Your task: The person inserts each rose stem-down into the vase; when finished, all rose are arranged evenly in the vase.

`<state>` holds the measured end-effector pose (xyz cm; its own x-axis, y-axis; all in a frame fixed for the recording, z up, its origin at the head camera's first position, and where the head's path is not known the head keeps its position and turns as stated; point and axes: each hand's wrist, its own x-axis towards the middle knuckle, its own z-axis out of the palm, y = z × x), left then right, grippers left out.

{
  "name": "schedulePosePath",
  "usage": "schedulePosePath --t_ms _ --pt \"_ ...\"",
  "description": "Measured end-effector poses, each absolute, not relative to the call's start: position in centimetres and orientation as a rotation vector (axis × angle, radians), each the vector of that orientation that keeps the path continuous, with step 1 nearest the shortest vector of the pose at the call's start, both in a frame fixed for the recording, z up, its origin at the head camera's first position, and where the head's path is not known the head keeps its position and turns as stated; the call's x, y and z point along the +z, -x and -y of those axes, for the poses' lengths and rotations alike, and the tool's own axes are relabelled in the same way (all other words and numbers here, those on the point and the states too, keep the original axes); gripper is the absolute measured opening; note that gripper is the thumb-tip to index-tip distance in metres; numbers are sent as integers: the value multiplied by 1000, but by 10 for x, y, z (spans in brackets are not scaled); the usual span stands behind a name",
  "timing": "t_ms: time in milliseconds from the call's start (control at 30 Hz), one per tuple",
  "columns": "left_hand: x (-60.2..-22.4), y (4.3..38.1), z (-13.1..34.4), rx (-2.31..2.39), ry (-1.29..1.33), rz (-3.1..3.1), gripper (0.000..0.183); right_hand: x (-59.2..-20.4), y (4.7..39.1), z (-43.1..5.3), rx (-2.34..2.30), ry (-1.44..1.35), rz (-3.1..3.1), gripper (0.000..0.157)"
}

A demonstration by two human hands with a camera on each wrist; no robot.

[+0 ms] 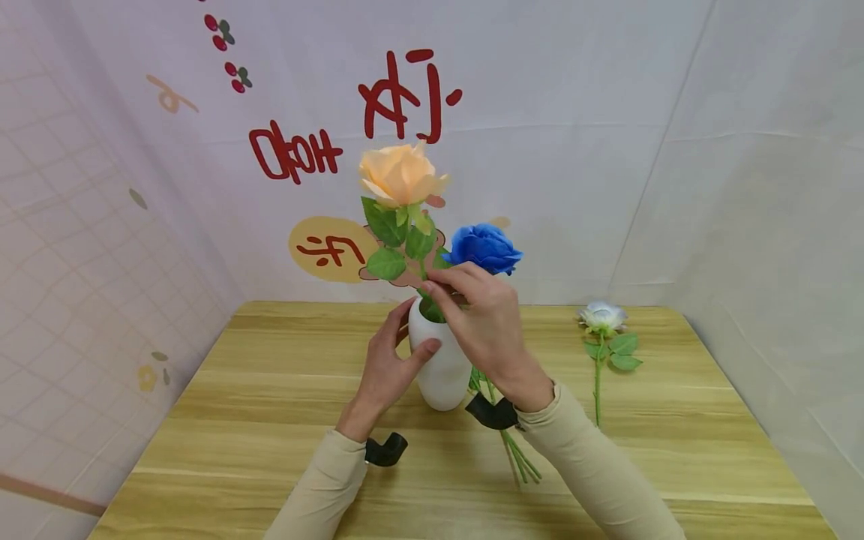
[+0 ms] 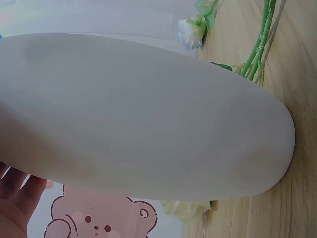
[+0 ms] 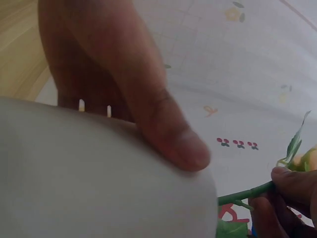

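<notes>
A smooth white vase (image 1: pixel 440 375) stands on the table, and my left hand (image 1: pixel 388 361) holds it around its upper side, thumb at the front near the rim. My right hand (image 1: pixel 491 322) pinches the green stem (image 3: pixel 245 195) of a peach rose (image 1: pixel 401 174) just above the vase mouth. The rose stands upright, its bloom and leaves above my fingers. Behind the right hand is a blue rose (image 1: pixel 484 247); the hand hides its stem. The left wrist view is mostly filled by the vase wall (image 2: pixel 148 119).
Right of the vase lies a white rose (image 1: pixel 603 318) on the wooden table (image 1: pixel 283 390). Several green stems (image 1: pixel 518 454) lie beside the vase, partly under my right wrist. A cream flower (image 2: pixel 185 209) shows past the vase in the left wrist view. A printed cloth (image 1: pixel 553 112) hangs behind.
</notes>
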<state>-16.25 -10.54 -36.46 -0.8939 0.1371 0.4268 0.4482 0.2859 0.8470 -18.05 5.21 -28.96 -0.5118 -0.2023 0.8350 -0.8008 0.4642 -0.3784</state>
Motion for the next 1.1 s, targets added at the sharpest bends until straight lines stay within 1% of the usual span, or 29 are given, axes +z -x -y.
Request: schedulePosePath --t_ms 233,433,833,1100 --pt "-366 163 104 -1645 494 2309 65 -298 181 -56 894 -806 2109 17" --pt "-368 163 102 -1644 501 2281 65 -300 173 -66 964 -811 2086 21" --pt "-370 165 100 -1671 463 2270 66 -307 153 -110 1110 -782 2040 23" --pt "-371 167 100 -1667 470 2264 67 -319 151 -139 1066 -741 2059 25"
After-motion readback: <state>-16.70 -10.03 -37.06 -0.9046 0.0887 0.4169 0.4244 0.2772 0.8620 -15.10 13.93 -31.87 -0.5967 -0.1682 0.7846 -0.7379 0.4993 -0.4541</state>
